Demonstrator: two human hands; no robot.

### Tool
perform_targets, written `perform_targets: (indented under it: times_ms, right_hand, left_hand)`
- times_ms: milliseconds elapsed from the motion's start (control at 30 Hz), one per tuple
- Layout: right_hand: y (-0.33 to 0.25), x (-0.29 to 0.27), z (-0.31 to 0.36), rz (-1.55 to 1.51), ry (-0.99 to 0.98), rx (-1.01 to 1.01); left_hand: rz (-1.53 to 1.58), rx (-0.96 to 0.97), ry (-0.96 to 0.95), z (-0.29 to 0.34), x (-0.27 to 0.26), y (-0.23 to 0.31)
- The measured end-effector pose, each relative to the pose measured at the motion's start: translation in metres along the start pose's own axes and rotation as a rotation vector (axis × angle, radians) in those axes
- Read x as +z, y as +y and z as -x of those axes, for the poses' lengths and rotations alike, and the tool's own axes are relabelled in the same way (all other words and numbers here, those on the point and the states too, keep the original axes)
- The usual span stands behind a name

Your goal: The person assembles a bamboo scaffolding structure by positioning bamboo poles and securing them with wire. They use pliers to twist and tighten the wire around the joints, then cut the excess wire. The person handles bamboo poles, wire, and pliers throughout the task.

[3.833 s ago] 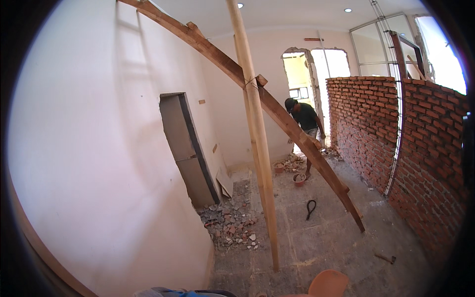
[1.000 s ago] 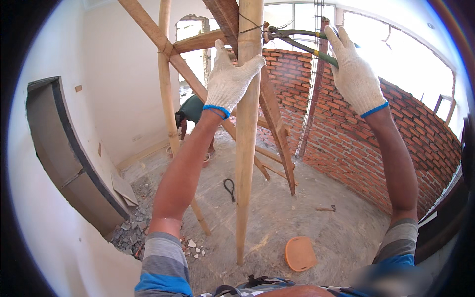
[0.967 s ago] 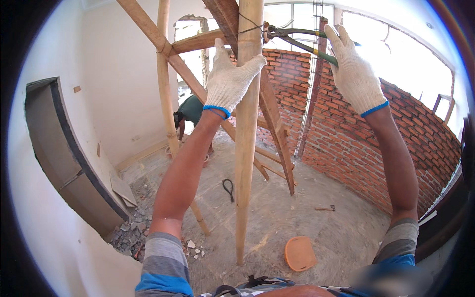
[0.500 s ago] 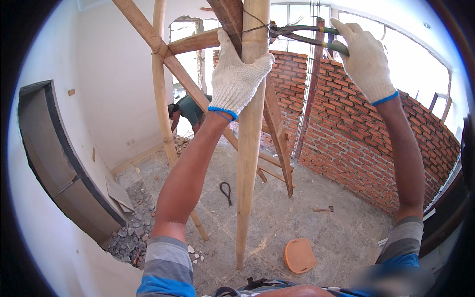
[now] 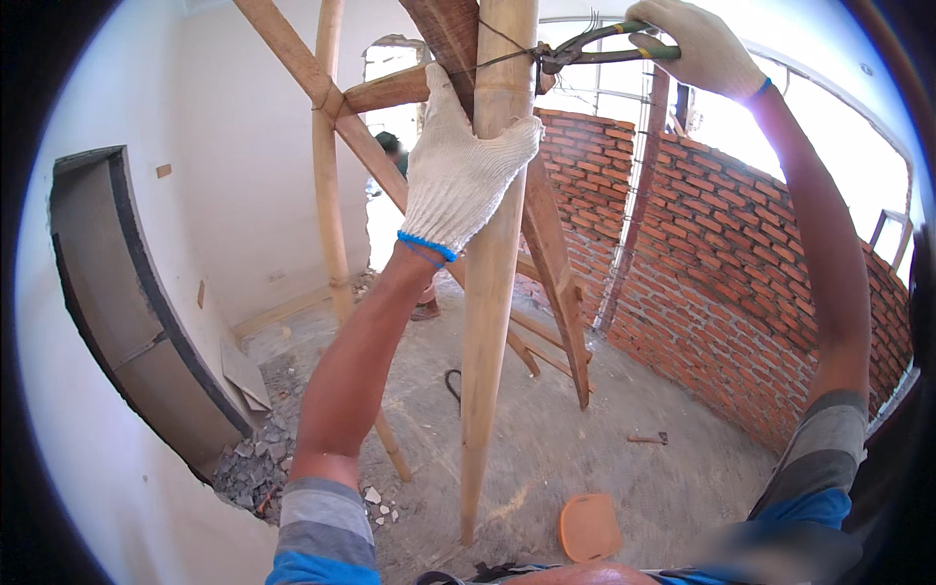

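White knit gloves with blue cuffs cover both hands. My left hand (image 5: pixel 463 175) is closed round an upright bamboo pole (image 5: pixel 487 341), with part of its grip hidden behind the pole. Thin dark wire (image 5: pixel 503 58) wraps the pole above that hand, where dark wooden beams meet it. My right hand (image 5: pixel 697 51), raised at the upper right, holds the green handles of a pair of pincers (image 5: pixel 552 61). The pincers' jaws are at the wire just right of the pole, and loose wire ends stick up beside them.
A slanted timber (image 5: pixel 292 58) crosses another bamboo post (image 5: pixel 333 205) on the left. Behind stand a part-built brick wall (image 5: pixel 741 253) and a person (image 5: pixel 388 143). On the floor lie rubble (image 5: pixel 253 468), a hatchet (image 5: pixel 647 439), a dark loop (image 5: pixel 452 383) and an orange plastic piece (image 5: pixel 590 526).
My right hand has moved up and slightly left, tilting the pincers' handles upward and spreading them. My left hand keeps its hold on the pole. The person behind has straightened from bending.
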State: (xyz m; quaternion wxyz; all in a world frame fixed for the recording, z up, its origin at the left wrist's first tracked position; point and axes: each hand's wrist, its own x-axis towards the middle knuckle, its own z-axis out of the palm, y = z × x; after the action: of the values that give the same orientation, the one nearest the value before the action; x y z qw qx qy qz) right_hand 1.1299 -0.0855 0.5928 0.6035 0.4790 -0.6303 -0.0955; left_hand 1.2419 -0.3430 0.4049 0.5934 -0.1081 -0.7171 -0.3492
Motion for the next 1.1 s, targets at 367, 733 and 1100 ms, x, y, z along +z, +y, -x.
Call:
perform_targets:
  times_ms: [367, 733, 1100]
  right_hand:
    - [0.026, 0.073, -0.026, -0.291, 0.229, -0.214]
    - [-0.033, -0.018, 0.060, -0.313, -0.287, 0.211]
    - [-0.091, -0.055, 0.076, -1.602, -0.911, 0.811]
  left_hand:
    - [0.012, -0.069, -0.032, 0.000, -0.005, 0.000]
    - [0.106, -0.062, -0.029, -0.002, -0.007, -0.004]
    - [0.103, -0.010, -0.061, -0.004, -0.004, -0.004]
